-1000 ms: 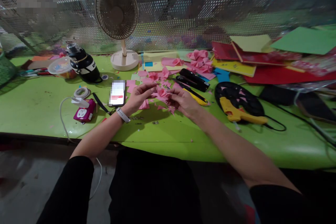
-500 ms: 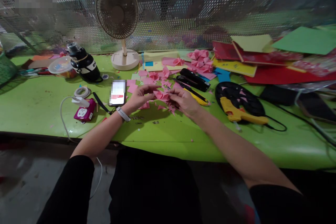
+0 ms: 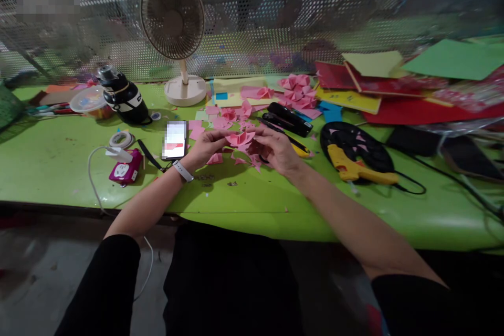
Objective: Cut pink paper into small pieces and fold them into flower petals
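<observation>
Between my two hands, a little above the green table, is a folded pink paper piece (image 3: pixel 240 139). My left hand (image 3: pixel 209 146) pinches its left edge between thumb and fingers. The fingers of my right hand (image 3: pixel 275 148) close on its right side; the exact grip of those fingertips is partly hidden. Pink paper scraps and folded pieces (image 3: pixel 244 110) lie behind and beneath the hands. Just beyond my right hand are a black stapler (image 3: pixel 289 119) and a yellow utility knife (image 3: pixel 300 148). A lit phone (image 3: pixel 175 139) rests left of my left hand.
A yellow glue gun (image 3: pixel 354 167) lies on a black tray (image 3: pixel 372 144) at right. A white fan (image 3: pixel 185 90), a black bottle (image 3: pixel 124 97), a tape roll (image 3: pixel 122 139) and a purple power adapter (image 3: pixel 125 169) stand at left. Coloured paper sheets (image 3: pixel 413 107) are piled back right.
The pink paper has been turned and spread wider between my fingers. My left fingers have drawn in onto its left edge, and the whole view has shifted slightly.
</observation>
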Motion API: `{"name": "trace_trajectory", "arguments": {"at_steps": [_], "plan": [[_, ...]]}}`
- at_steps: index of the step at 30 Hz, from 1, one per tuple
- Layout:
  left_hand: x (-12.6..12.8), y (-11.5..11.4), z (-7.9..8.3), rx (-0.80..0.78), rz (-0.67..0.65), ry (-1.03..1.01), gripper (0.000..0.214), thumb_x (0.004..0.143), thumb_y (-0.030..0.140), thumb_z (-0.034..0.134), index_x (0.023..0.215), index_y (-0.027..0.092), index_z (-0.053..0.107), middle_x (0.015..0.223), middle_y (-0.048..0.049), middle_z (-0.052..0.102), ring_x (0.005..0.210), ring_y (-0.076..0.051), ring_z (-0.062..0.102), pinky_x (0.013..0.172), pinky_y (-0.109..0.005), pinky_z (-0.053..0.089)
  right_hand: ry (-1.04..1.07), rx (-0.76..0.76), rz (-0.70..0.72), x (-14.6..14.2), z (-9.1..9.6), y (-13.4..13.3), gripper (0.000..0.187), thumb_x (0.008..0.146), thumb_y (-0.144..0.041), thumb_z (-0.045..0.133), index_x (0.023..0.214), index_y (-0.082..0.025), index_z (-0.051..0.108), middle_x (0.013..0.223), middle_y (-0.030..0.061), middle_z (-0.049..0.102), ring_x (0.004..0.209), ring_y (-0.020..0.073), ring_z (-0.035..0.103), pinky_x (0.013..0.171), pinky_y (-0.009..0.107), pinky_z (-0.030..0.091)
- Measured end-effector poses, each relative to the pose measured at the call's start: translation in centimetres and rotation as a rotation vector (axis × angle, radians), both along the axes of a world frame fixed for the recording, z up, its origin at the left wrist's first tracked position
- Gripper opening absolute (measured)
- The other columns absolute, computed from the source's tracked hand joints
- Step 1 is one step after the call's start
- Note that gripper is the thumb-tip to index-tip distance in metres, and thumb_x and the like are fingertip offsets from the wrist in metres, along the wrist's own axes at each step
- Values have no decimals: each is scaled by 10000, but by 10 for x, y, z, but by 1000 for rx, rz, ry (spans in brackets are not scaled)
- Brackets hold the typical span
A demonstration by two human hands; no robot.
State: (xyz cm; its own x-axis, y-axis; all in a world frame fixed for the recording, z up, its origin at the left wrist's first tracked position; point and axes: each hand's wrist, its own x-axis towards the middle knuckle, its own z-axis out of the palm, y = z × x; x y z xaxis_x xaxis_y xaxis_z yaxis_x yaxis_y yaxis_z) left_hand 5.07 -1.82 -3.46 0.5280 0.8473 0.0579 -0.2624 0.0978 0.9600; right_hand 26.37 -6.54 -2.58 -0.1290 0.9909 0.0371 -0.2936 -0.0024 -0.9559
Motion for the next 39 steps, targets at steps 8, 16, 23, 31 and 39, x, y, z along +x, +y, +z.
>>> {"name": "trace_trajectory", "arguments": {"at_steps": [8,16,23,31,39], "plan": [[-1,0,-1,50,-18,23,209,812,226,761,1013,168,769,998,-71,750,808,-106,693,800,-290,607,-103,-11,-52,0,4,-2,163,721,-258,705,880,-258,737,827,18,737,682,139,681,678,293,604],[1,-2,2,161,32,171,256,840,124,672,1080,143,762,941,-86,757,773,-102,692,822,-296,594,-145,13,-46,4,0,-2,240,724,-260,729,960,-219,732,841,23,733,692,136,692,686,283,605],[2,-4,3,164,1,195,252,841,123,672,1075,133,762,932,-94,754,761,-98,690,806,-288,590,-165,6,-46,2,1,-2,200,672,-251,768,869,-224,744,735,4,710,617,126,667,560,234,561],[1,-2,2,21,3,80,201,830,108,682,1014,132,761,935,-77,756,749,-94,692,806,-300,604,-100,2,-34,4,1,-2,203,709,-247,692,899,-215,755,799,28,745,654,136,681,661,281,599],[1,-2,2,18,-8,84,180,825,115,696,993,135,758,929,-65,755,724,-78,682,800,-288,605,-105,2,-35,3,4,-5,187,711,-264,739,895,-235,752,807,25,745,644,133,669,650,284,597]]}}
